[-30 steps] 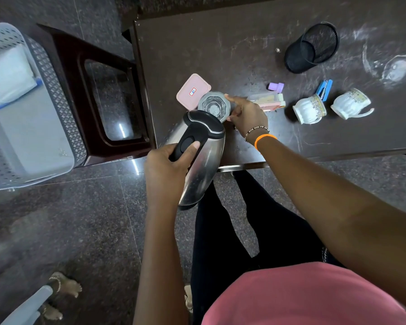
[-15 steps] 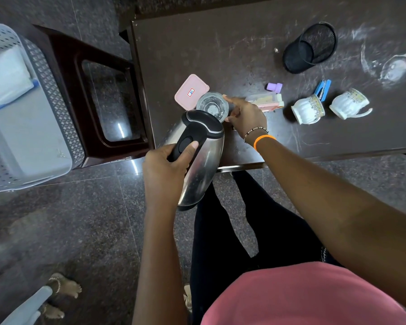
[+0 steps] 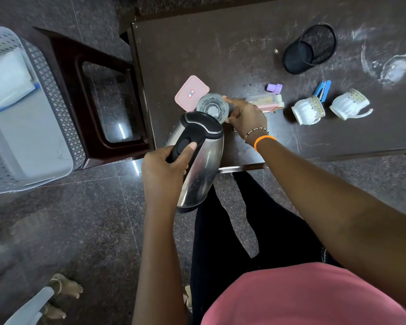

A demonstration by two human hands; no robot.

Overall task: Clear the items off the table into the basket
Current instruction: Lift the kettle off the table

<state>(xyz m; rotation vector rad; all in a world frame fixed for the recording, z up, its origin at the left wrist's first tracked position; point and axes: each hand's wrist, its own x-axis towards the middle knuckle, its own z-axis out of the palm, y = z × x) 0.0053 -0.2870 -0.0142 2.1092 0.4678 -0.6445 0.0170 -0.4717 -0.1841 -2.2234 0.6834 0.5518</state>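
Observation:
My left hand [image 3: 167, 165] grips the black handle of a steel kettle [image 3: 202, 165], held tilted in the air over the near edge of the dark table [image 3: 220, 55]. My right hand [image 3: 246, 116] grips a clear drinking glass [image 3: 212, 107] standing near the table's left end. A pink lidded box [image 3: 191, 92] lies just behind the glass. A clear-and-pink box [image 3: 265, 102] is partly hidden by my right hand. The grey perforated basket [image 3: 54, 95] sits at the far left on the floor side, holding a white-and-blue packet [image 3: 5, 78].
Farther right on the table lie two white patterned mugs [image 3: 308, 110] [image 3: 350, 103] on their sides, a blue stapler [image 3: 322, 87], a small purple piece [image 3: 274, 87] and a tipped black mesh pen cup [image 3: 309, 49]. A dark stool [image 3: 66, 66] stands between table and basket. Another person's feet [image 3: 66, 287] are at bottom left.
The kettle and my left hand have shifted slightly left and toward me. My right hand stays on the glass.

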